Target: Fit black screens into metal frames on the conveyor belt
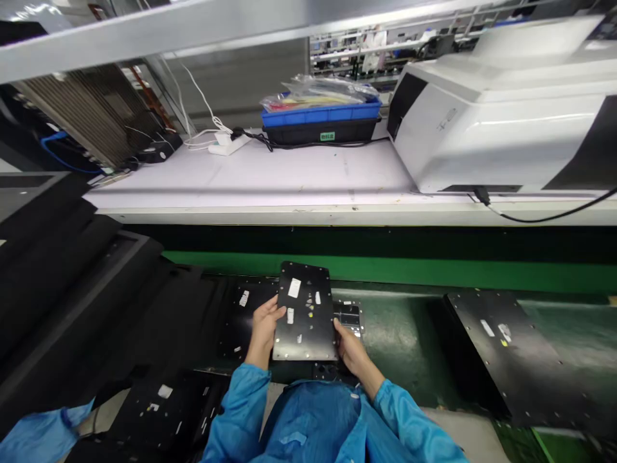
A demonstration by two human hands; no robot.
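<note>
A black flat panel [308,334] with white labels, small yellow dots and screws along its edges is held up before me, tilted towards me. My left hand [263,326] grips its left edge, thumb on the face. On the opposite edge, my right hand [351,347] holds it low down, fingers mostly behind it. Behind and left of it, another black panel [236,328] with a label lies on the dark green surface [395,334]. Partly hidden behind the held panel is a black part with shiny sections [348,315].
At right a stack of black panels [520,360] lies on the green surface. A white shelf [289,183] bears a blue tray [321,116], a power strip [229,145] and a large white machine [501,122]. At lower left, another person's blue sleeve [41,431] is near black panels [149,411].
</note>
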